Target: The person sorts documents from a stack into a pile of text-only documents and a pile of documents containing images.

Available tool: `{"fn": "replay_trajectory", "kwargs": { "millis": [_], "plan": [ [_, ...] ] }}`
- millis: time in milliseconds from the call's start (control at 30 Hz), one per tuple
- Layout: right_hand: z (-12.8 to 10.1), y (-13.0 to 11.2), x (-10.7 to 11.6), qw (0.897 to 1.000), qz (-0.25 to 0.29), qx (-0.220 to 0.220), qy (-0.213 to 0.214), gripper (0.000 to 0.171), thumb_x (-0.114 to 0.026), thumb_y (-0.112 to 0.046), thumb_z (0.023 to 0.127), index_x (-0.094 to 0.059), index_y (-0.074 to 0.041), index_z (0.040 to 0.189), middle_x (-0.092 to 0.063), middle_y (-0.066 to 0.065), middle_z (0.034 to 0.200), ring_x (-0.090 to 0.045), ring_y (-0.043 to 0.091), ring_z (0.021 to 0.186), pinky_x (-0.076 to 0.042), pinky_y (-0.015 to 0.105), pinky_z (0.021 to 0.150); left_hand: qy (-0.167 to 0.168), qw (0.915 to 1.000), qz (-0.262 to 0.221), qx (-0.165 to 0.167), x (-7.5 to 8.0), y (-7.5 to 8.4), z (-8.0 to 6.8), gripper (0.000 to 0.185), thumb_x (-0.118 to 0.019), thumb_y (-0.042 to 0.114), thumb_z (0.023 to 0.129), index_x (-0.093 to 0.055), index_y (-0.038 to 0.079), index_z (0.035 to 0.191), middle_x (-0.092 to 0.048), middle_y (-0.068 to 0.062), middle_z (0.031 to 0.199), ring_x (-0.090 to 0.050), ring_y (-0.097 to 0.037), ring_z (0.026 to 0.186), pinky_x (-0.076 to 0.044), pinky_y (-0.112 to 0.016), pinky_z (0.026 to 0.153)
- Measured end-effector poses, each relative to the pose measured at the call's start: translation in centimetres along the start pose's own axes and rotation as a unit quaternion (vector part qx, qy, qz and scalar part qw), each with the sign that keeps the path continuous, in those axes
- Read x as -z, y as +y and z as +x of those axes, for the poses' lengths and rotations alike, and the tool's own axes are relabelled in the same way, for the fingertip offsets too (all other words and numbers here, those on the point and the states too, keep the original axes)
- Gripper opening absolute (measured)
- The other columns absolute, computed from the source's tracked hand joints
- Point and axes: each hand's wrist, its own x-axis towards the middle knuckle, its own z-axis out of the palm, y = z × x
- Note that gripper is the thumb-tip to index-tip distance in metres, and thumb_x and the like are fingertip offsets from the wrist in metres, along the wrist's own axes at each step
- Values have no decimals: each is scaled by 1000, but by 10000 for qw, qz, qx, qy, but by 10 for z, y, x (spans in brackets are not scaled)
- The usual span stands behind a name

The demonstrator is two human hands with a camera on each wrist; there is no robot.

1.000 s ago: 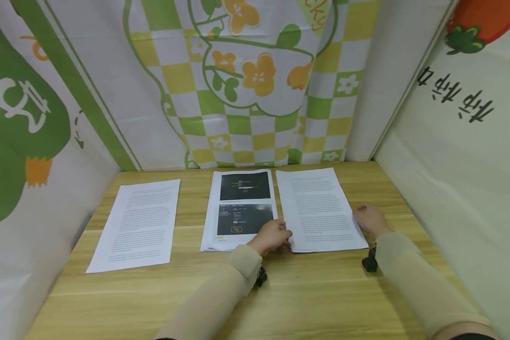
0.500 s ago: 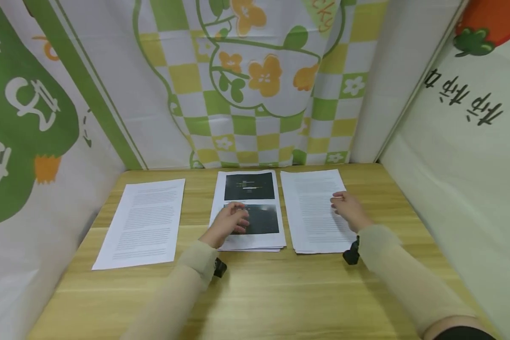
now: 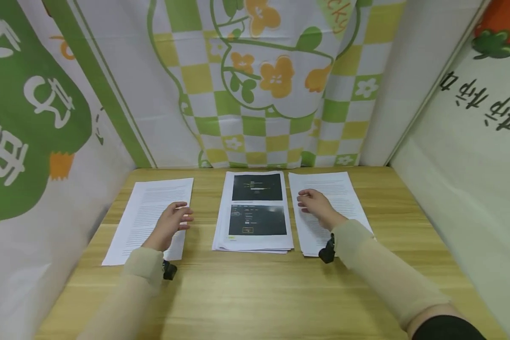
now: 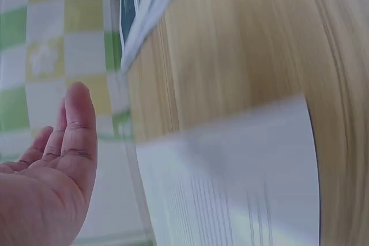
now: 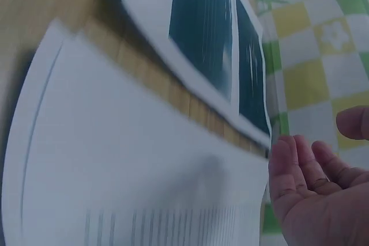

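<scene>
My left hand hovers over the right part of the left printed sheet, holding nothing, its fingers loosely extended. In the left wrist view that hand is apart from the paper. Over the right paper stack is my right hand, also holding nothing; the right wrist view shows its fingers relaxed above the pages. Between the hands lies the middle paper stack, its top page printed with two dark pictures. Lower sheets peek out along both stacks' front edges.
The papers lie on a wooden table. A checkered cloth hangs behind its far edge. White printed cloths enclose the sides. A small black wrist camera sits on the right wrist, another on the left.
My left hand has left the gap between the middle and right stacks and moved left to over the left sheet. My right hand has gone from the right stack's outer edge inward over it.
</scene>
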Motion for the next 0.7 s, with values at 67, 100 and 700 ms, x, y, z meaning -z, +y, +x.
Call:
{"fn": "replay_trajectory", "kwargs": {
  "millis": [67, 100, 700],
  "plan": [
    [2, -5, -15, 9999, 88, 54, -111, 45, -49, -12, 108, -43, 14, 145, -50, 32, 142, -53, 43, 129, -47, 49, 107, 204, 9997, 52, 99, 13, -1, -3, 58, -43, 22, 109, -27, -8, 155, -45, -31, 146, -50, -44, 132, -51, -44, 102],
    [2, -8, -23, 9997, 142, 90, -182, 44, -49, -11, 108, -43, 14, 144, -51, 32, 141, -53, 43, 129, -47, 50, 108, 283, 9995, 80, 145, 19, -1, -5, 58, -43, 23, 109, -26, -8, 155, -44, -31, 146, -49, -44, 133, -50, -45, 104],
    [-2, -41, -139, 9858, 976, -24, -1365, 39, -53, -5, 106, -49, 14, 140, -56, 31, 135, -60, 38, 122, -53, 41, 100, 881, 9942, 33, 610, 108, -27, -16, 67, -39, 27, 111, -12, -12, 158, -32, -32, 153, -42, -42, 135, -51, -33, 101]
  ]
}}
